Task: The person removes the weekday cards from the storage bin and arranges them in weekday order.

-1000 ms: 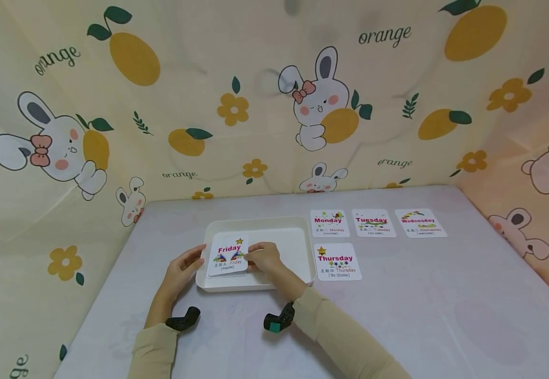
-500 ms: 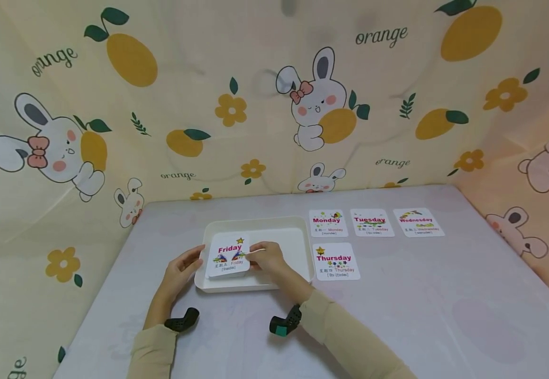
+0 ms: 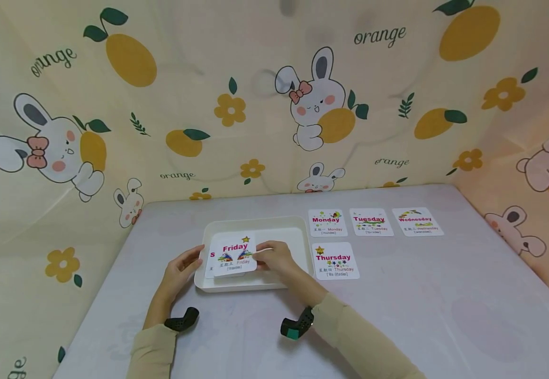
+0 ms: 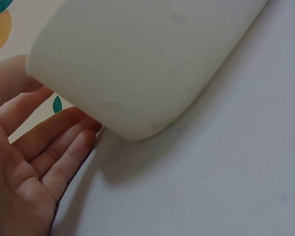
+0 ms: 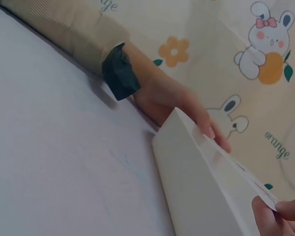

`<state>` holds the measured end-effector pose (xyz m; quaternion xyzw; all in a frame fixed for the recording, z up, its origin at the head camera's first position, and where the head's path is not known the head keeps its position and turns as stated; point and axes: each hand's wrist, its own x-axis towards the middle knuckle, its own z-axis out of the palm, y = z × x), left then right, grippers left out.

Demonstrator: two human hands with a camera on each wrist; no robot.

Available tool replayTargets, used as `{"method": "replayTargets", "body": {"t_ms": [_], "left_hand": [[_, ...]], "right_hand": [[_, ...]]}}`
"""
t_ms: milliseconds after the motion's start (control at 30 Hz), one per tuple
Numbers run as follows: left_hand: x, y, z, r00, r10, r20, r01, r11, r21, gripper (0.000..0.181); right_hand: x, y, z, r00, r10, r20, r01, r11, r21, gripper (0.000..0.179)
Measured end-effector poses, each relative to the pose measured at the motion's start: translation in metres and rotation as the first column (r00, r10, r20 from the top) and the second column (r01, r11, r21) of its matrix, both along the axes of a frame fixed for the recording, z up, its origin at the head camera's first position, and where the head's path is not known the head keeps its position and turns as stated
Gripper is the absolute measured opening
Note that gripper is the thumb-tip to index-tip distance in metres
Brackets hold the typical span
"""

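In the head view my right hand (image 3: 276, 258) pinches the right edge of a white "Friday" flashcard (image 3: 235, 257) between thumb and fingers. The card is held over the white tray (image 3: 286, 237), at its left part. Beneath it another flashcard (image 3: 210, 269) pokes out at the left, showing a pink "S"; the rest is covered. My left hand (image 3: 181, 268) holds the tray's left end, thumb over the rim. In the left wrist view its fingers (image 4: 64, 162) lie against the tray's outer wall. The right wrist view catches the right fingertips (image 5: 286, 210) on the card's edge.
Right of the tray lie a "Monday" card (image 3: 328, 223), a "Tuesday" card (image 3: 371, 222) and a "Wednesday" card (image 3: 418, 221) in a row. A "Thursday" card (image 3: 336, 261) lies below Monday, close to the tray's rim. A patterned curtain (image 3: 246, 68) rises behind the table.
My right hand has drawn the "Friday" card a little to the right, uncovering the left strip of the card below. The left hand stays at the tray's end.
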<state>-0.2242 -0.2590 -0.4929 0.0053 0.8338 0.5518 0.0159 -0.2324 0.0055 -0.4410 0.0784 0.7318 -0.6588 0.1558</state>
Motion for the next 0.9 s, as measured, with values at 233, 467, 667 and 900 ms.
{"method": "replayTargets", "body": {"t_ms": [233,467,667,900], "left_hand": [[0.001,0.000,0.001,1.000,0.000,0.011,0.000,1.000,-0.002,0.049],[0.001,0.000,0.001,1.000,0.001,0.011,-0.001,1.000,-0.007,0.049],[0.000,-0.001,0.000,1.000,0.001,0.007,-0.001,1.000,-0.005,0.049],[-0.001,-0.001,-0.003,1.000,0.012,0.014,-0.012,1.000,-0.013,0.048]], "right_hand": [[0.004,0.009,0.007,1.000,0.013,-0.001,-0.013,1.000,-0.005,0.027],[0.007,0.021,0.009,1.000,0.021,-0.015,-0.021,1.000,0.003,0.026],[0.009,0.033,0.010,1.000,0.008,-0.021,-0.009,1.000,-0.024,0.026],[0.010,0.044,0.017,1.000,-0.008,-0.012,0.008,0.999,-0.040,0.027]]}}
